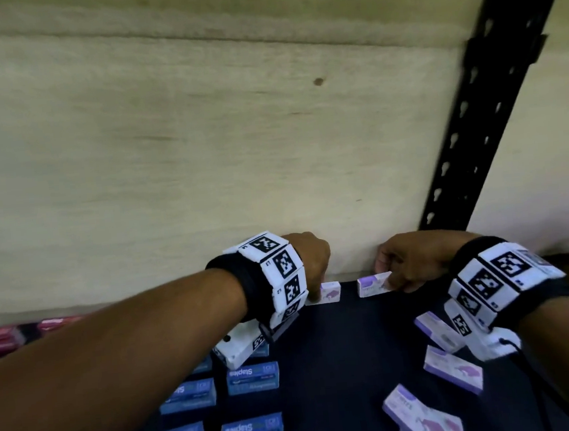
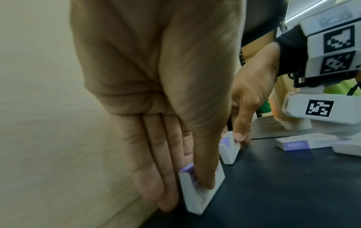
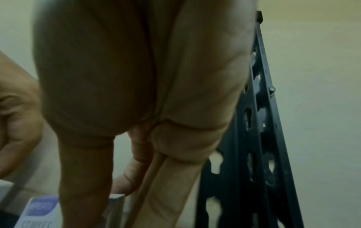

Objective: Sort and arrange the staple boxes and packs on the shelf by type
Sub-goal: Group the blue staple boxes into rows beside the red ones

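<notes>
Two purple boxes stand at the back wall [image 1: 202,153], your left hand [image 1: 309,258] pinching one [image 1: 329,292], your right hand [image 1: 409,261] the other [image 1: 371,285]; blue boxes [image 1: 252,378] read "Staples".

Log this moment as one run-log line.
left hand: holds purple box | right hand: holds second purple box | blue boxes: grouped left

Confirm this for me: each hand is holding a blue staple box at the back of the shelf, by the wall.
Wrong colour. The left hand and right hand each hold a white-and-purple staple box by the wall, as the head view shows. The blue boxes lie nearer, untouched.
</notes>
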Demonstrator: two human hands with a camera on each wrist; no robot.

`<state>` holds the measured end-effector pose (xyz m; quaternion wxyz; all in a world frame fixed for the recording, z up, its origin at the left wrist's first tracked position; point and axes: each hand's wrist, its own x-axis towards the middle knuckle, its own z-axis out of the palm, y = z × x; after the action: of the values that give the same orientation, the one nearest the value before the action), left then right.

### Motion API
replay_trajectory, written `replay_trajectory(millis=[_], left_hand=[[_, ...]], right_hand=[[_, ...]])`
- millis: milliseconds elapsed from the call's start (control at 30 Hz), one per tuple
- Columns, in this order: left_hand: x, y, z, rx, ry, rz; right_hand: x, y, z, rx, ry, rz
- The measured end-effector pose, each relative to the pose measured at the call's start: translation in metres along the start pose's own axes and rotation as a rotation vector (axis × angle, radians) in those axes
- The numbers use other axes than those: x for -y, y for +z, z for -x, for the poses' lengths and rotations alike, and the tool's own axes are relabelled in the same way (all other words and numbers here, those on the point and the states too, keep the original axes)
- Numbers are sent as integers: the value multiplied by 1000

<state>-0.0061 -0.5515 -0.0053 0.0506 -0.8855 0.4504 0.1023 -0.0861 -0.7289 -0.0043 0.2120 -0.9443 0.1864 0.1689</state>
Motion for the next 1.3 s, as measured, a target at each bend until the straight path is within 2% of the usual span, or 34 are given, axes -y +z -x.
replay_trajectory(millis=[233, 533, 733, 1167, 1300], left_hand=[[-6, 2, -6, 49, 13, -70], [-12, 3, -13, 2, 106, -120], [-15, 3, -17, -4, 117, -168], [-14, 4, -15, 6, 83, -145], [-10, 6, -17, -12, 87, -66]], right_hand=[[1, 1, -1, 31, -7, 64], [-4, 3, -4, 62, -26, -73], [-2, 5, -5, 58, -40, -52], [-1, 9, -3, 25, -33, -56], [-3, 9, -3, 25, -24, -57]])
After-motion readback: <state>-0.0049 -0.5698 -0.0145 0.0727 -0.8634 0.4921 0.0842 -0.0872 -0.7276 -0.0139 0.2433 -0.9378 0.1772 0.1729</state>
